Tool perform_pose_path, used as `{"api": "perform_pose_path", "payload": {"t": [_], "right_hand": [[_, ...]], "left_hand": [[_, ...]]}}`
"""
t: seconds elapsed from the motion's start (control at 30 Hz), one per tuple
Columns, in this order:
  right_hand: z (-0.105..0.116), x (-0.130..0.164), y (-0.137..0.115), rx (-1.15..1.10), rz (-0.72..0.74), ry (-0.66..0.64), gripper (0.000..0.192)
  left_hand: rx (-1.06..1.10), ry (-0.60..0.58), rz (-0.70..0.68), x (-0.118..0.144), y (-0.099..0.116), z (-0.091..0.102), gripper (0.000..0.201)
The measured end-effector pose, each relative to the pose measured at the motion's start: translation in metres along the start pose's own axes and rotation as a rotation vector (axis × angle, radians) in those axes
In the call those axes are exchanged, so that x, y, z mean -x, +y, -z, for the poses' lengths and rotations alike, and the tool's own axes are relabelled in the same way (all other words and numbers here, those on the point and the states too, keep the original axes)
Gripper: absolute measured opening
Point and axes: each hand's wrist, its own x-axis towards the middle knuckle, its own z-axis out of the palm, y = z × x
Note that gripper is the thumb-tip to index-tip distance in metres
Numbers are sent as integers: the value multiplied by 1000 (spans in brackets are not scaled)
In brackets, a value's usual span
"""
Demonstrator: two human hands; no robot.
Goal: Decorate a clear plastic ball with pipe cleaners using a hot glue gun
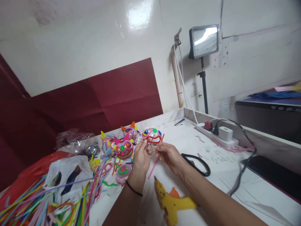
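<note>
My left hand [141, 157], with a dark band at the wrist, is closed in a pinch above the white table. My right hand [171, 158] is pinched close beside it, the fingertips of both hands nearly meeting. A pink pipe cleaner [153, 169] slants down from under my right fingers. What lies between my left fingertips is too small to make out. Just beyond the hands rests a decorated clear face [152, 133] with blue eyes, a green nose and a red pipe-cleaner mouth. Nearer to me lies a yellow glue gun [171, 205], its nozzle pointing towards my hands.
Several colourful craft faces [124, 148] crowd the left, beside a heap of pipe cleaners [77, 201] and a white plastic bag [70, 175]. A power strip [225, 141], a black cable loop [203, 168] and a dark flat device [270, 177] occupy the right. A lamp [204, 42] stands behind.
</note>
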Motion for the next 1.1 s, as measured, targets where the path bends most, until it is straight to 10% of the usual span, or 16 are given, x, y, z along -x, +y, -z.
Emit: {"api": "perform_pose_path", "payload": {"t": [0.73, 1.1], "right_hand": [[-1, 0, 2, 337, -41, 171, 5], [1, 0, -2, 631, 432, 290, 5]], "left_hand": [[-257, 74, -147, 3, 11, -6, 22], [-627, 127, -270, 3, 14, -8, 10]]}}
